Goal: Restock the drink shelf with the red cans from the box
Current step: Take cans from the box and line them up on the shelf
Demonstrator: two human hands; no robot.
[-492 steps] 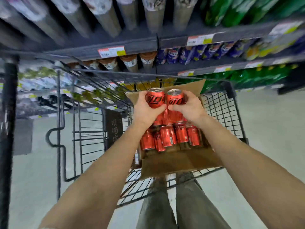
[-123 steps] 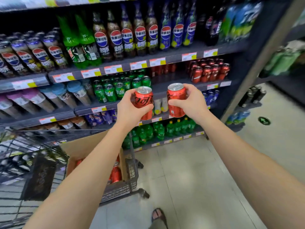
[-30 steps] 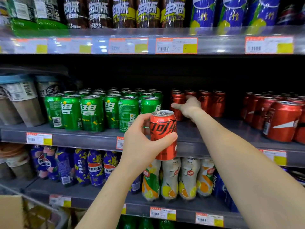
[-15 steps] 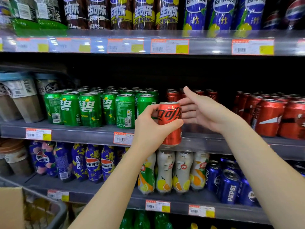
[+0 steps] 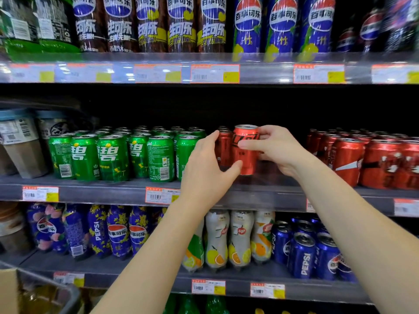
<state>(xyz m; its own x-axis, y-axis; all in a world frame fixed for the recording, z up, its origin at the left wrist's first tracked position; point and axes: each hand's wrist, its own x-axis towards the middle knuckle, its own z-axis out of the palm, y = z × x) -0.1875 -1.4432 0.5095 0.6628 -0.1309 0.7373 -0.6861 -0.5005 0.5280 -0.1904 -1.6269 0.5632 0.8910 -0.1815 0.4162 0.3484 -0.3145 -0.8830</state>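
Nearest, a box (image 5: 8,291) corner shows at lower left. Farther in, the left hand (image 5: 207,171) is spread, its thumb touching the can (image 5: 246,159) low down. The right hand (image 5: 278,152) grips that upright can, thumb across its front. The can is at the middle shelf (image 5: 102,193), right of the green cans (image 5: 113,155) and before a row of red cans (image 5: 223,148); whether it rests there is unclear.

Two forearms, bare along all that shows, run up from bottom centre and lower right of the frame. Left hand (image 5: 207,171) and right hand (image 5: 280,152) bare too, fingers slender.
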